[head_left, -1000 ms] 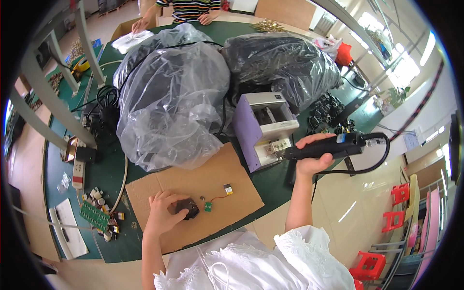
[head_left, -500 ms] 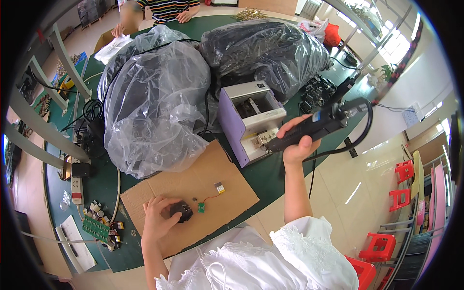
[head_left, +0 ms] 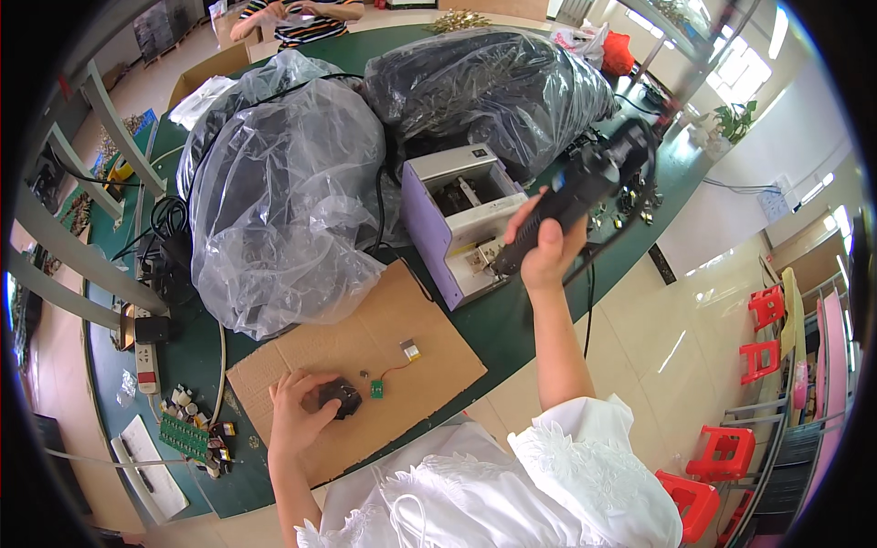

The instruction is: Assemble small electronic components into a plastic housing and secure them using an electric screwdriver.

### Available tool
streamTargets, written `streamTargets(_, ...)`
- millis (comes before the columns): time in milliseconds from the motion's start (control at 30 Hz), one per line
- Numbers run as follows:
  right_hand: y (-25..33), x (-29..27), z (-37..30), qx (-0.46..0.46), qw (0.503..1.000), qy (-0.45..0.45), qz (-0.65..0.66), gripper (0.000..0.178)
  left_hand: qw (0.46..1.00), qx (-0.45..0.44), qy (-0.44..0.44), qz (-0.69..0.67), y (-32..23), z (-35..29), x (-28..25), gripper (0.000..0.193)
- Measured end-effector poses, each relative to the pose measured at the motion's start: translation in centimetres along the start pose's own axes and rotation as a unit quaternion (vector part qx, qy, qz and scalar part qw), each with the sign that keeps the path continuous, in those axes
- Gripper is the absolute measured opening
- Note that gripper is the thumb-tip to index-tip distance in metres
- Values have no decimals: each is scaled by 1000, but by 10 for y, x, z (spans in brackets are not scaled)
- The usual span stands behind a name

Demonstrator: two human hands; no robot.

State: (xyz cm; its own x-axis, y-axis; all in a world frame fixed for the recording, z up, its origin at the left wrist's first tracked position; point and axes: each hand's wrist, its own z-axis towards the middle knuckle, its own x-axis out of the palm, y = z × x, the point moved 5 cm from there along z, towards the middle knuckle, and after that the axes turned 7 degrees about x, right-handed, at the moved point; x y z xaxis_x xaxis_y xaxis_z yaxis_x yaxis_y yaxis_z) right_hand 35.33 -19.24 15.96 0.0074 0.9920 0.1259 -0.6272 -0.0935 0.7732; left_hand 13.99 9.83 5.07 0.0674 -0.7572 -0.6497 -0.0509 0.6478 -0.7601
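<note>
My right hand (head_left: 554,251) is wrapped round a black electric screwdriver (head_left: 574,194) with a cord looping from its top. Its lower end is at the front of a purple and white box-shaped machine, apparently a screw feeder (head_left: 420,219); the exact tip is hard to make out. On the cardboard sheet (head_left: 434,388), my left hand (head_left: 297,408) grips a small black plastic housing (head_left: 343,398) between thumb and fingers. Beside the housing lie a small green circuit board (head_left: 377,389), a tiny dark part (head_left: 364,374) and a silver battery pack (head_left: 409,350) joined to the board by a red wire.
Large clear plastic bags (head_left: 283,201) of dark parts crowd the green table beyond the cardboard. At left are a power strip (head_left: 146,365), a green circuit panel (head_left: 184,438) with batteries, and a notebook (head_left: 151,466). Across the table, a person in a striped shirt (head_left: 311,29) handles something.
The screwdriver has tipped more upright, its top swinging left and away, its lower end still at the machine. My left hand keeps the housing in place. The person across has raised both hands together.
</note>
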Motion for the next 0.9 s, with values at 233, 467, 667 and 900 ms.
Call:
streamTargets(233, 1, 10, 6, 149, 988, 46, 15, 34, 1000, -10, -16, 14, 4, -4, 1, 36)
streamTargets(467, 24, 36, -40, 182, 963, 17, 199, 68, 997, 31, -59, 36, -1, -8, 4, 37)
streamTargets(667, 22, 114, -113, 188, 938, 168, 236, 80, 992, 54, -118, -2, -12, -11, 19, 34)
streamTargets(900, 22, 147, -143, 209, 910, 220, 282, 81, 987, 65, -148, 0, -6, -18, 19, 29)
